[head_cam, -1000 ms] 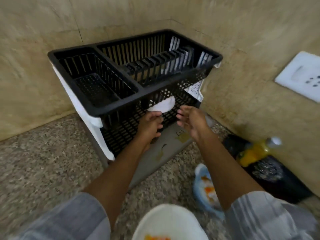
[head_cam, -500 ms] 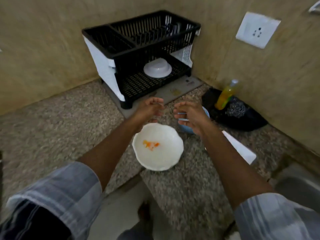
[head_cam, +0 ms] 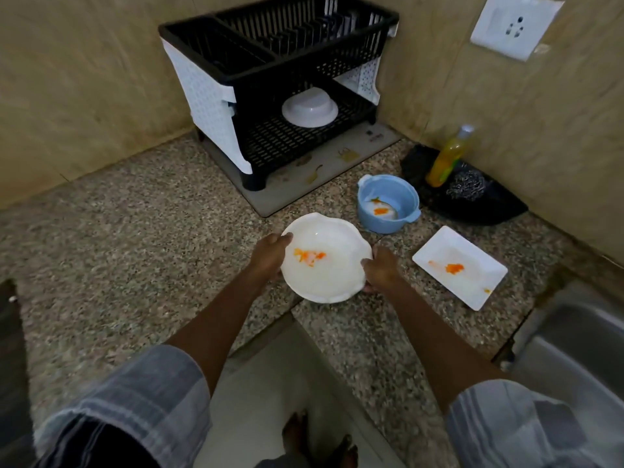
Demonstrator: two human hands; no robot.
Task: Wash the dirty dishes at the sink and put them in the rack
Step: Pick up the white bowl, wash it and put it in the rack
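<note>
A white scalloped bowl (head_cam: 331, 268) with orange food residue sits at the counter's inner corner edge. My left hand (head_cam: 268, 258) grips its left rim and my right hand (head_cam: 380, 270) grips its right rim. Behind it stands a blue handled bowl (head_cam: 401, 197) with orange residue inside. A white rectangular plate (head_cam: 472, 261), also smeared orange, lies to the right. The black two-tier dish rack (head_cam: 216, 62) stands in the wall corner, with a white bowl (head_cam: 309, 108) upside down on its lower shelf. The steel sink (head_cam: 574, 349) is at the right edge.
A yellow dish-soap bottle (head_cam: 447, 157) and a steel scrubber (head_cam: 467, 189) rest on a black tray (head_cam: 486, 209) against the right wall. A grey drying mat (head_cam: 293, 194) lies under the rack. A wall socket (head_cam: 515, 23) is above. The speckled granite counter (head_cam: 118, 231) extends left.
My hands left the rack's lower shelf, where the white bowl now rests, drew back toward me and closed on the rims of the dirty scalloped bowl. The view pulled away from the rack.
</note>
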